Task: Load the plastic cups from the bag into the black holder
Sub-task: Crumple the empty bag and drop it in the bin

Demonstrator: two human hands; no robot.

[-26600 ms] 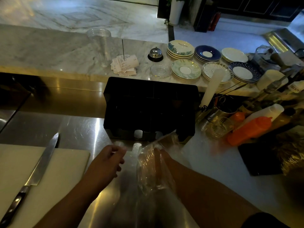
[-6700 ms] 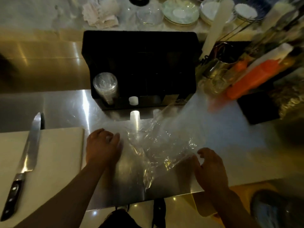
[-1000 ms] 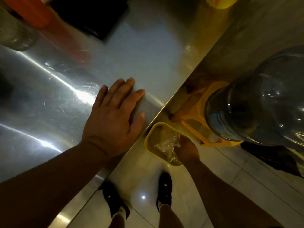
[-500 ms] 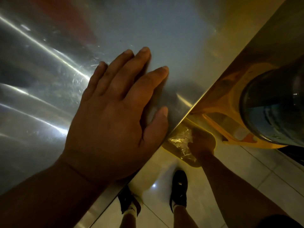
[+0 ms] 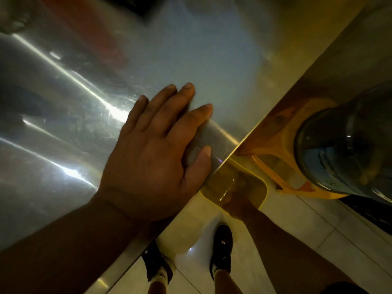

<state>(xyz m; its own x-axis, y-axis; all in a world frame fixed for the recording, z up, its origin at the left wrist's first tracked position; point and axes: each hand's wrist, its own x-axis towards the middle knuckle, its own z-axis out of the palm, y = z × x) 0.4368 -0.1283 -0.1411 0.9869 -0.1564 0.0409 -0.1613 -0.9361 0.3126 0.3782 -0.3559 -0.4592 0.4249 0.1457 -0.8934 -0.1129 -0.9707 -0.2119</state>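
Steel worktop (image 5: pixel 70 128) fills most of the view, edge running diagonally; nothing on the visible part but glare and a blurred red shape at top. Big dark water bottle (image 5: pixel 347 145) sits on the floor at right, w/ a yellow stand under it. Left hand (image 5: pixel 157 153) is spread wide, palm flat on the worktop near the edge, holding nothing, prob. bracing the lean. Yellow bin (image 5: pixel 261 187) is on the floor below the edge. Right hand (image 5: pixel 237 200) is reaching down into it; too dim to tell if it's closed or splayed. A faint glint of clear plastic bag (image 5: pixel 227 190) shows inside the bin next to that hand.

Cups and black holder are out of view, so can't confirm loading. Step looks like clean-up: binning the bag. Next move: let go, straighten up, look back to the holder.
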